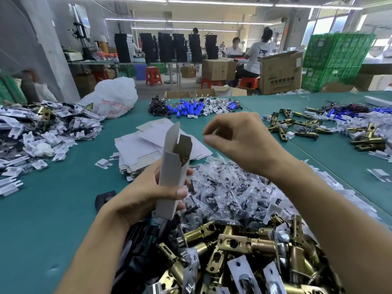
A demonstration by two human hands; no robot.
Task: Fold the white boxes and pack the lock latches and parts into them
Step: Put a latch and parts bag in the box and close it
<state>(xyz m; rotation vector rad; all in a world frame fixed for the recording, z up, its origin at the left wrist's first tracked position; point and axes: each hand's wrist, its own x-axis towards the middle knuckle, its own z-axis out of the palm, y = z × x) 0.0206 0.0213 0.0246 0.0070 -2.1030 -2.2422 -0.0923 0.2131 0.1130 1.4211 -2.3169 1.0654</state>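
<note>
My left hand [148,192] grips a folded white box [171,166] held upright, its top flap open and a brass latch end showing inside the opening. My right hand [237,141] hovers just right of the box top with its fingers curled and blurred; nothing is seen between them. Behind the box lies a stack of flat white box blanks [148,143]. Below my hands is a heap of brass lock latches [244,251] and a pile of clear bagged parts [229,187].
The green table [53,209] also holds white plastic parts [42,134] at the left, blue batteries [191,109] at the back, more latches [307,126] at the right, and a white plastic bag [112,98]. People sit at benches beyond.
</note>
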